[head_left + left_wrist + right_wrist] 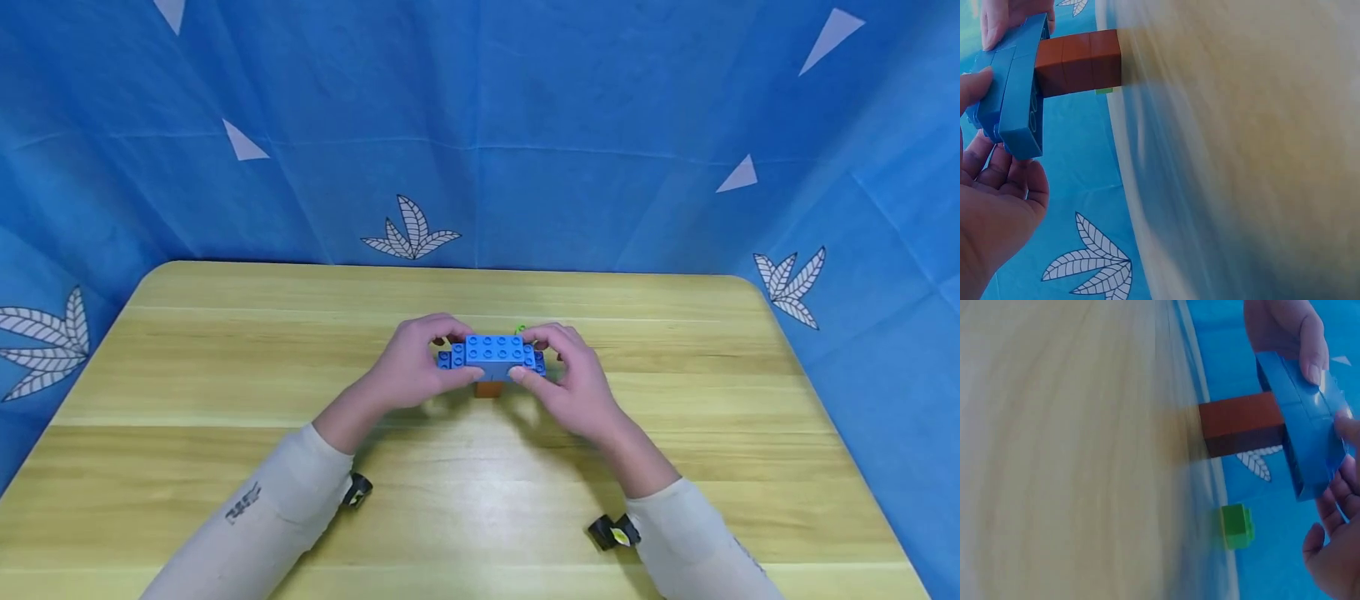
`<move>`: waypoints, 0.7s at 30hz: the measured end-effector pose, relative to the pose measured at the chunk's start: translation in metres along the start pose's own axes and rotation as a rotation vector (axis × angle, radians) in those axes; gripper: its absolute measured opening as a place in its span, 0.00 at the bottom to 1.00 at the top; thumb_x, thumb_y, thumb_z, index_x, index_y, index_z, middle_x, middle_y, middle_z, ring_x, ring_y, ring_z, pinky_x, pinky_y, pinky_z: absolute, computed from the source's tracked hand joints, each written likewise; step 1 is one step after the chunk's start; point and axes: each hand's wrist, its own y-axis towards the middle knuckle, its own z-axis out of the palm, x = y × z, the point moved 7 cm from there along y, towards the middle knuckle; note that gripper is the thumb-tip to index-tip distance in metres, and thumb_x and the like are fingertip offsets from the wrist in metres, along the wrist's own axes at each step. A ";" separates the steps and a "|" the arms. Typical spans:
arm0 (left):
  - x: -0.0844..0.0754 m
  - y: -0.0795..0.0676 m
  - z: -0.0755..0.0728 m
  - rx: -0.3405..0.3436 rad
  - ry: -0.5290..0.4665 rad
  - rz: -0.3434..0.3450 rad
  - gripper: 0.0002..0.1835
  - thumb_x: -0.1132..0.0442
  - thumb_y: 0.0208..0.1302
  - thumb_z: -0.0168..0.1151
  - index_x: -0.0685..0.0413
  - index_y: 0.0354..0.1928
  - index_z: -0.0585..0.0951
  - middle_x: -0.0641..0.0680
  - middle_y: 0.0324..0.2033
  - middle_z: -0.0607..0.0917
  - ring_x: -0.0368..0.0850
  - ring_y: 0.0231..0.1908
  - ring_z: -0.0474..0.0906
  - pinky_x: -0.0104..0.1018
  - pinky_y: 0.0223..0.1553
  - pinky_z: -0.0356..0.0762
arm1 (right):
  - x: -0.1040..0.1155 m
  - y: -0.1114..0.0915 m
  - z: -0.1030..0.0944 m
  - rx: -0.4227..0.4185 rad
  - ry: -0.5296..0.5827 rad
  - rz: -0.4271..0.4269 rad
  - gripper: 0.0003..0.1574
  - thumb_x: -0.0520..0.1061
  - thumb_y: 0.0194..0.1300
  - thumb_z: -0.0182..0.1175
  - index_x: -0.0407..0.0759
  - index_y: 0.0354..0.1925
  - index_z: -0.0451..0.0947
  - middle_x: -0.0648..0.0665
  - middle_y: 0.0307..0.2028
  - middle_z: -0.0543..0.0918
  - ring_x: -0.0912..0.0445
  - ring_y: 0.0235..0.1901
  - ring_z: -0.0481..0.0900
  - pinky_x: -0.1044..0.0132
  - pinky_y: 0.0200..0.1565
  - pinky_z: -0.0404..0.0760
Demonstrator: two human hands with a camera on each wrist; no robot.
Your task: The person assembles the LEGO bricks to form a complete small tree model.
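A stepped stack of blue building bricks (495, 350), narrower toward its studded top, sits crosswise on a brown brick column (1079, 64). The column stands upright on the table. My left hand (412, 364) pinches the left end of the upper blue bricks, thumb in front and fingers behind. At the other end, my right hand (576, 382) grips them the same way. Both thumbs press the front face in the wrist views. Beyond the column, a small green brick (1236, 526) rests on the table, mostly hidden in the head view.
The light wooden table (247, 375) has rounded far corners. A blue patterned cloth (555, 150) hangs behind it and along its sides. A black strap piece (615, 532) shows at the right sleeve, another (357, 489) at the left.
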 end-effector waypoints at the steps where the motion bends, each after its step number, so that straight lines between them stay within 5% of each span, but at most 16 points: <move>1: 0.000 0.000 0.000 0.001 -0.002 0.001 0.19 0.59 0.53 0.79 0.54 0.46 0.85 0.43 0.39 0.83 0.41 0.39 0.76 0.41 0.45 0.77 | -0.002 0.000 -0.001 -0.014 0.048 -0.008 0.22 0.38 0.63 0.68 0.41 0.55 0.78 0.45 0.49 0.80 0.46 0.48 0.72 0.44 0.45 0.66; 5: 0.001 0.000 -0.001 0.011 0.004 -0.007 0.19 0.58 0.53 0.79 0.53 0.47 0.85 0.43 0.39 0.83 0.42 0.40 0.76 0.41 0.46 0.76 | -0.019 0.003 -0.013 -0.103 0.265 0.023 0.18 0.34 0.67 0.58 0.31 0.55 0.77 0.33 0.49 0.81 0.37 0.48 0.72 0.54 0.47 0.68; 8: 0.001 0.000 -0.001 0.014 0.006 -0.019 0.20 0.58 0.53 0.79 0.53 0.47 0.85 0.43 0.39 0.83 0.42 0.41 0.75 0.42 0.46 0.76 | -0.042 0.005 -0.021 -0.176 0.309 0.097 0.16 0.33 0.69 0.56 0.28 0.53 0.77 0.30 0.48 0.81 0.41 0.46 0.74 0.62 0.46 0.71; 14: 0.001 -0.001 0.000 0.014 -0.004 -0.028 0.20 0.59 0.53 0.79 0.53 0.48 0.85 0.43 0.39 0.83 0.42 0.41 0.75 0.42 0.45 0.75 | -0.069 0.012 -0.021 -0.134 0.087 0.211 0.22 0.32 0.60 0.69 0.34 0.54 0.79 0.38 0.48 0.84 0.48 0.43 0.74 0.57 0.41 0.68; 21: 0.002 0.000 0.001 0.021 -0.022 -0.053 0.19 0.58 0.53 0.78 0.52 0.47 0.85 0.43 0.40 0.82 0.43 0.42 0.75 0.43 0.46 0.75 | -0.082 0.023 -0.010 -0.021 -0.120 0.273 0.30 0.29 0.53 0.69 0.37 0.56 0.79 0.43 0.50 0.83 0.47 0.43 0.75 0.55 0.44 0.72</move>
